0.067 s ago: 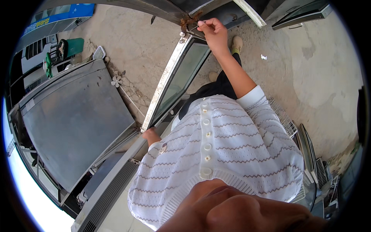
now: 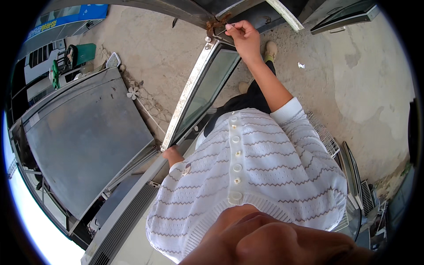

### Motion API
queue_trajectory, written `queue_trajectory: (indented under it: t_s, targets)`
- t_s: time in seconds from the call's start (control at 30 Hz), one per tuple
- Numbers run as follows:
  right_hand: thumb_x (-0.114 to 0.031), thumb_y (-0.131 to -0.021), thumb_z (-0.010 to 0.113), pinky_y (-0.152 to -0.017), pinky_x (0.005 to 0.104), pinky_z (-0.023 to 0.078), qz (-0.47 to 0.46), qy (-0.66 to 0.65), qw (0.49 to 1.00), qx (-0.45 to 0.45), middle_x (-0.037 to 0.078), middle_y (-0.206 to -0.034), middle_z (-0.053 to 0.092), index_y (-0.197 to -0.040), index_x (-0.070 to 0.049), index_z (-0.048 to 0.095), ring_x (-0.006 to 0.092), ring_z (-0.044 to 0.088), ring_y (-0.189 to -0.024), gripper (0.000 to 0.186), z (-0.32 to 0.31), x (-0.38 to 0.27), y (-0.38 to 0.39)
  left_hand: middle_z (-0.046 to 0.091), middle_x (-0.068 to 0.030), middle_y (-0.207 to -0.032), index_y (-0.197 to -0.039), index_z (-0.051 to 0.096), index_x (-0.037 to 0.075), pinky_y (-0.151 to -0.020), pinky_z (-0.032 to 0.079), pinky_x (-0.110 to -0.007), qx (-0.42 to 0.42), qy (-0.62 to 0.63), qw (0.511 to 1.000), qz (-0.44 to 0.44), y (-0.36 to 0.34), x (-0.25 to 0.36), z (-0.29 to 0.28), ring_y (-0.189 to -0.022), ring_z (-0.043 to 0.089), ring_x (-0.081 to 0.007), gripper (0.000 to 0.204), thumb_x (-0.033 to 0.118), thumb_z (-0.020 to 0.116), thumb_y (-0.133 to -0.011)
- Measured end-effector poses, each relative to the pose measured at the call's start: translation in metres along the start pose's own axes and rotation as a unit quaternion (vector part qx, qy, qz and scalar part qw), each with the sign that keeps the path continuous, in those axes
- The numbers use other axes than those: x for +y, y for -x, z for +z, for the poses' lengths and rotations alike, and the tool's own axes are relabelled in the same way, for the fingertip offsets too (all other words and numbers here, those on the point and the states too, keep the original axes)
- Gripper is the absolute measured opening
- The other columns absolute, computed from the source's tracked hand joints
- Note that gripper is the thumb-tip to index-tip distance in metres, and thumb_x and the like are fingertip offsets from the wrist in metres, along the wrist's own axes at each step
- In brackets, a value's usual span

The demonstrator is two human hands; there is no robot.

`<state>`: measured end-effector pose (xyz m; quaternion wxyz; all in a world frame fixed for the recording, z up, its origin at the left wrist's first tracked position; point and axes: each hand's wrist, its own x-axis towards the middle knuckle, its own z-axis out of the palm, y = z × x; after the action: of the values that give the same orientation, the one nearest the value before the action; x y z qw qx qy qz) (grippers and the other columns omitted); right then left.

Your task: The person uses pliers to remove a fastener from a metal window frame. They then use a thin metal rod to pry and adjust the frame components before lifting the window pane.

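Note:
A glass door (image 2: 187, 90) with a worn white metal edge slants before me, its far corner under a rusty hinge bracket (image 2: 215, 27) on a grey metal cabinet (image 2: 194, 15). A bolt head (image 2: 208, 39) shows at that corner. My right hand (image 2: 245, 39) is raised beside the bracket, thumb and forefinger pinched together. What they hold is too small to make out; a thin dark line runs from near the fingertips toward the bracket. At the door's near end my left hand (image 2: 171, 153) is closed on the edge, its fingers partly hidden by the frame.
To the left stands a large grey metal cabinet (image 2: 86, 137), with a small white fan blade (image 2: 132, 92) at its side. Wire racks (image 2: 324, 134) and loose panels (image 2: 351, 176) lie on my right. Another glass door (image 2: 346, 20) is at the far right.

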<state>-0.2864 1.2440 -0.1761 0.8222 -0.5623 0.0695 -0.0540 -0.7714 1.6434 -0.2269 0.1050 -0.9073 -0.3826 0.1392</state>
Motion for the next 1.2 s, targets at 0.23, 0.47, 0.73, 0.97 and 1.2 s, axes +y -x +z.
queue_trajectory:
  t_s: [0.23,0.47,0.73,0.97,1.2]
  targets:
    - [-0.019,-0.078,0.071,-0.054,0.0303,0.049,-0.127,0.251,0.957,-0.070,0.007,-0.073,0.065,-0.075,-0.006,0.059,0.0197,0.064,-0.062,0.018,0.008,-0.016,-0.004,0.067,-0.0137,-0.080,-0.075,0.072,0.013,-0.061,0.051,-0.043,0.058,-0.060,0.985,0.151,-0.001,-0.033,0.025,-0.074,0.065,-0.0324,0.019,0.023,0.070,-0.058]
    - [-0.014,-0.074,0.064,-0.052,0.0348,0.048,-0.375,0.409,0.813,-0.177,0.006,-0.071,0.058,-0.072,-0.008,0.054,0.0249,0.061,-0.061,0.012,0.033,-0.023,0.005,0.067,-0.0125,-0.072,-0.071,0.072,0.014,-0.055,0.050,-0.041,-0.041,-0.120,0.992,-0.007,-0.003,-0.025,0.035,-0.067,0.065,-0.0299,0.018,0.025,0.068,-0.058]
    - [-0.007,-0.067,0.059,-0.056,0.0345,0.051,-0.386,0.496,0.730,-0.267,0.007,-0.079,0.059,-0.084,-0.008,0.052,0.0247,0.064,-0.069,0.019,0.037,-0.021,0.003,0.064,-0.0090,-0.062,-0.063,0.070,0.015,-0.047,0.046,-0.042,0.082,-0.138,0.987,0.011,-0.013,-0.053,0.074,-0.056,0.064,-0.0274,0.015,0.028,0.069,-0.055]
    - [-0.013,-0.081,0.061,-0.056,0.0335,0.051,-0.306,0.384,0.857,-0.155,0.003,-0.080,0.057,-0.082,-0.011,0.054,0.0237,0.062,-0.068,0.007,0.017,-0.018,0.012,0.062,-0.0058,-0.056,-0.060,0.070,0.018,-0.042,0.041,-0.040,0.033,-0.131,0.991,0.008,-0.021,-0.035,0.065,-0.051,0.062,-0.0256,0.011,0.029,0.067,-0.058]
    - [-0.021,-0.081,0.067,-0.055,0.0317,0.049,-0.267,0.345,0.896,-0.076,0.002,-0.077,0.058,-0.083,-0.011,0.059,0.0218,0.061,-0.064,0.013,-0.004,-0.018,0.023,0.062,-0.0059,-0.054,-0.058,0.070,0.020,-0.047,0.045,-0.040,0.053,-0.149,0.987,0.008,-0.015,-0.035,0.067,-0.051,0.063,-0.0250,0.010,0.029,0.066,-0.060]
